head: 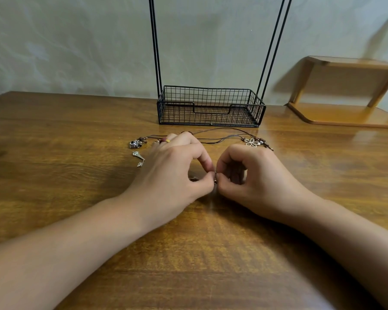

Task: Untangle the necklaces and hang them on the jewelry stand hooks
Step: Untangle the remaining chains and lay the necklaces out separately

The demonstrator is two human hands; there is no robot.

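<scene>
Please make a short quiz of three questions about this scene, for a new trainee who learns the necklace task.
1. True or false: a necklace already lies inside the wire basket of the jewelry stand.
2. Which pendant lies nearest the right hand? A) camera pendant B) flower pendant C) long silver pendant
3. Fill in: both hands meet at the middle of the ____ and pinch something small.

Key
1. False; the basket holds nothing visible.
2. B, the flower pendant; the camera pendant and long silver pendant lie beside the left hand.
3. table

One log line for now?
hands: left, right pinching small piece | cords: on table | stand: basket empty
</scene>
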